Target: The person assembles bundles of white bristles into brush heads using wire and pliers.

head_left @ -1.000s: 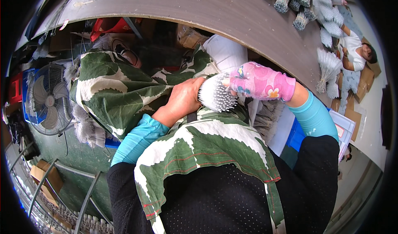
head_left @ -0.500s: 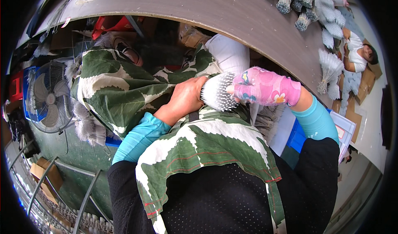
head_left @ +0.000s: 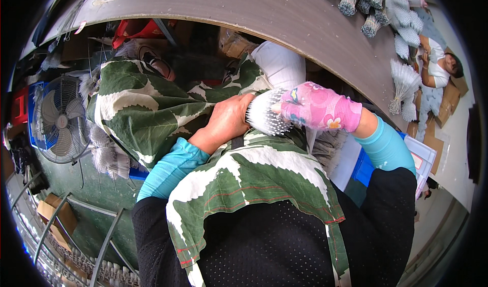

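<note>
My left hand (head_left: pixel 230 115) is closed around a thick bundle of thin white sticks with pale, bead-like tips (head_left: pixel 265 118), held over my lap. The tips fan out toward the right. Against their right side is my right hand (head_left: pixel 320 105), mostly covered by a pink floral sleeve or glove. Its bare fingertips are bunched at the tips of the bundle; whatever they pinch is too small to make out. Beneath both hands lies a green and white leaf-patterned apron (head_left: pixel 249 160).
A brown table (head_left: pixel 284 20) curves across the front, with bundles of thin rods (head_left: pixel 373 25) and white fanned bundles (head_left: pixel 405 83) at its right. A fan (head_left: pixel 62 122) and metal rack (head_left: pixel 104 238) stand left. Another person (head_left: pixel 436 63) is far right. A white-and-blue bin (head_left: pixel 418 152) sits by my right elbow.
My right hand has shifted slightly left, farther in over the bundle's tips. My left hand and the bundle stay in place.
</note>
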Motion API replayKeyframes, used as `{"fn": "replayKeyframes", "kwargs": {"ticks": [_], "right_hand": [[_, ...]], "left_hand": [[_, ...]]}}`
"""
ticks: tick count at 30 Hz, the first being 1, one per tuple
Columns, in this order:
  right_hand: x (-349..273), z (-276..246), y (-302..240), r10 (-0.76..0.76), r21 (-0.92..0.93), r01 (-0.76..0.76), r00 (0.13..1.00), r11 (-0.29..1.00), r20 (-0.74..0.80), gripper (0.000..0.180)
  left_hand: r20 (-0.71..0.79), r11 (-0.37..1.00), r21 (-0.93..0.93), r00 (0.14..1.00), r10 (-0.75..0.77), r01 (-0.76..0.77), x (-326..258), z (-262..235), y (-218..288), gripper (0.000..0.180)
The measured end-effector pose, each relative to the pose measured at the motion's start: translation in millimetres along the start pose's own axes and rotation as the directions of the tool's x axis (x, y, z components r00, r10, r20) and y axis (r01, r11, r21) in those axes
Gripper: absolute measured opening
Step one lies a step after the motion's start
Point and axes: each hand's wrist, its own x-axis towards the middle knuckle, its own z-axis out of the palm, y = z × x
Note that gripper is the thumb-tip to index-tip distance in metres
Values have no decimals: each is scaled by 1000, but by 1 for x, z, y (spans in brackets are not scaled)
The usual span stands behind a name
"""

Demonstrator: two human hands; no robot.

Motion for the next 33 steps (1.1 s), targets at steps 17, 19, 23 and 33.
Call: {"fn": "replayKeyframes", "kwargs": {"ticks": [17, 19, 23, 33], "right_hand": [[1, -1, -2, -49, 89, 45, 998, 995, 49, 42], [1, 0, 3, -33, 59, 31, 999, 998, 40, 41], [-4, -7, 3, 66, 158, -84, 991, 984, 118, 40], [-9, -19, 4, 110, 84, -117, 991, 990, 82, 44]], "left_hand": [[-5, 1000, -1, 1000, 4, -4, 0, 0, 0, 34], [0, 1000, 5, 1000, 2, -2, 1, 0, 1, 34], [-19, 1000, -7, 1000, 16, -16, 0, 1, -2, 34], [-44, 981, -182, 996, -80, 71, -3, -3, -4, 28]]}}
